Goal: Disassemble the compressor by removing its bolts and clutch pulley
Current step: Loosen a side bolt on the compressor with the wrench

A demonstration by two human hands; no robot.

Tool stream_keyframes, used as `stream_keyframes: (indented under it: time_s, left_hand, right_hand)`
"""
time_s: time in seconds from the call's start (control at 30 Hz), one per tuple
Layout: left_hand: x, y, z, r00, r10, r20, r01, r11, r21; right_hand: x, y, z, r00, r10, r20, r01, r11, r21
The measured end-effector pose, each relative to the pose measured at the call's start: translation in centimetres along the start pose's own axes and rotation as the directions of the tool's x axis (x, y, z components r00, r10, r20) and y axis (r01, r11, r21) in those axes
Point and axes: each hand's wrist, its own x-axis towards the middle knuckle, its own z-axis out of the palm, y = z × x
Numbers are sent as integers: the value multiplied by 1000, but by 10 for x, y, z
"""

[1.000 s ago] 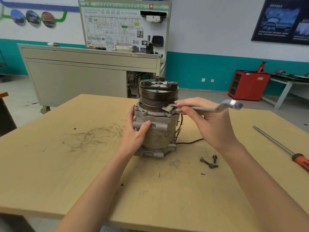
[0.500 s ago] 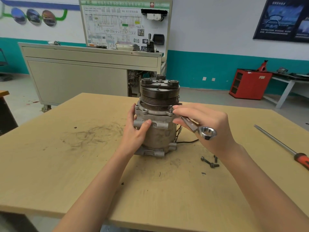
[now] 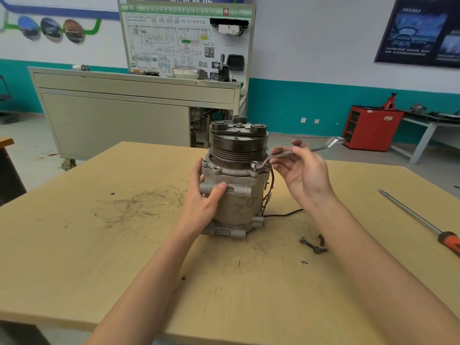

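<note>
head view, compressor (image 3: 236,202) on scuffed wooden table (image 3: 99,245), teal-banded wall (image 3: 298,100), red cabinet (image 3: 373,128)

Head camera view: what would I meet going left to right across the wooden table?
Dark scuff marks → left hand gripping the grey metal compressor → right hand holding a silver ring wrench → long orange-handled screwdriver. The loose bolts lie below the right hand, so they are left out.

Bright, even light is washing the room, the wrench (image 3: 281,155) is blurring at its far end, the table (image 3: 74,245) edges are bowing
</note>
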Motion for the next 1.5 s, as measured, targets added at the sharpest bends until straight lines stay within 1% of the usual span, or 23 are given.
stream_keyframes:
  time_s: [0.1,0.17,0.27,0.33,0.37,0.4,0.47,0.53,0.57,0.63,0.7,0.87,0.93,0.97,1.0,1.07,1.13,1.2,1.27,1.33,1.37,1.43,1.5]
  left_hand:
    - [1,1,0,1000,3,0,-3,1000,12]
    - [1,0,0,1000,4,0,-4,1000,11]
    - [1,0,0,1000,7,2,-7,1000,-1]
    - [1,-2,0,1000,4,6,-4,1000,-5]
    - [1,-2,0,1000,2,8,-2,1000,-5]
    - [2,-3,-1,1000,1,10,-1,1000,-3]
    - [1,-2,0,1000,8,11,-8,1000,-2]
    - [1,-2,0,1000,19,9,-19,1000,-16]
    - [1,-1,0,1000,25,7,-25,999,-28]
    - [0,0,0,999,31,7,-31,999,-37]
    - [0,0,0,999,35,8,-35,999,-33]
    - [1,-1,1,999,39,4,-39,999,-34]
    - [1,-1,0,999,38,-1,-38,999,-33]
    - [1,-1,0,999,40,-5,-41,999,-32]
    - [1,-2,0,999,38,-5,-38,999,-33]
    - [1,-2,0,1000,20,1,-20,999,-39]
    - [1,-3,-1,1000,5,10,-5,999,-39]
    - [2,-4,-1,1000,-3,17,4,999,-41]
    - [2,-5,-1,1000,1,17,0,999,-48]
    - [2,-5,-1,1000,1,19,0,999,-46]
    - [2,-5,-1,1000,0,19,0,999,-44]
    - [2,-4,-1,1000,-5,20,6,999,-37]
    - [2,-4,0,1000,-12,18,13,999,-40]
  right_hand:
    - [14,-1,1,988,152,-4,-151,987,53]
    - [15,-4,1,986,163,-11,-163,986,38]
    - [8,-11,5,999,37,-25,-38,998,-41]
    - [-2,-14,10,988,-152,-5,148,966,-213]
    - [-7,-15,12,960,-279,31,272,897,-349]
    - [-12,-16,15,908,-408,100,402,773,-490]
    - [-21,-18,19,726,-601,335,633,392,-667]
    - [-28,-17,21,508,-631,586,747,-14,-664]
    - [-31,-15,21,425,-612,666,756,-164,-633]
    - [-36,-10,22,338,-581,741,745,-316,-587]
    - [-39,-5,22,325,-567,757,735,-352,-579]
    - [-45,5,18,323,-515,794,780,-329,-531]
    - [-45,9,13,355,-520,777,802,-259,-539]
    - [-44,11,10,407,-543,734,810,-156,-565]
    - [-43,11,7,492,-575,653,800,3,-600]
    - [-36,9,3,719,-577,389,668,416,-617]
    - [-22,4,-1,910,-398,111,398,771,-497]
    - [-5,-2,-3,993,-121,-3,115,952,-285]
    - [7,-4,-3,997,75,5,-75,995,-65]
    - [11,-4,-3,990,136,21,-137,990,32]
    - [10,-5,-2,994,108,20,-108,994,9]
    - [5,-8,-1,998,-53,18,55,981,-188]
    - [-5,-14,2,962,-258,86,268,851,-452]
